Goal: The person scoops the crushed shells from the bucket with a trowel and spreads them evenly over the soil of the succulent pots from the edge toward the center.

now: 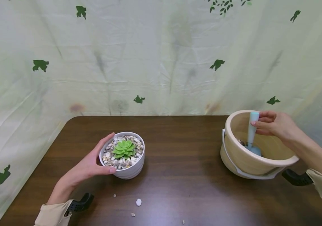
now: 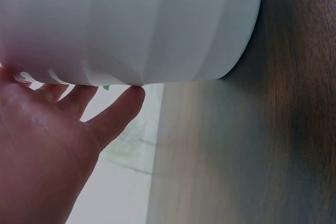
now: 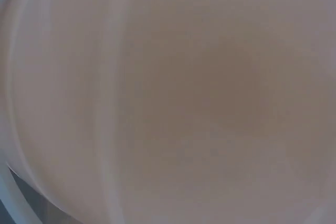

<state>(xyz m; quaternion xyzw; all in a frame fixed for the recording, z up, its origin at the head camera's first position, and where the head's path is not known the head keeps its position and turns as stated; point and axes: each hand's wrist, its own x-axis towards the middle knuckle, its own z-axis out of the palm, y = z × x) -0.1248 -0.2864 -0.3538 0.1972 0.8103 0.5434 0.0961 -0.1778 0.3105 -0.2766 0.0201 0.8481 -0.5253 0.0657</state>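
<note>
At the left of the head view, a white ribbed flowerpot (image 1: 134, 171) stands on the table with a green succulent (image 1: 124, 148) amid pale pebbles. My left hand (image 1: 90, 163) holds this pot from its left side, thumb at the near rim and fingers at the far side. In the left wrist view its fingers (image 2: 118, 113) touch the pot's wall. My right hand (image 1: 280, 126) reaches over a cream bucket (image 1: 254, 168) and pinches the light-blue handle of a small trowel (image 1: 252, 130). The trowel's blade points down inside the bucket, beside some pebbles (image 1: 242, 142).
Loose pebbles, among them a white one (image 1: 139, 202), lie on the brown table (image 1: 177, 150) near its front. A pale bail handle (image 1: 241, 171) hangs against the bucket's outside. Behind the table hangs a leaf-patterned curtain (image 1: 155, 56). Bucket wall fills most of the right wrist view.
</note>
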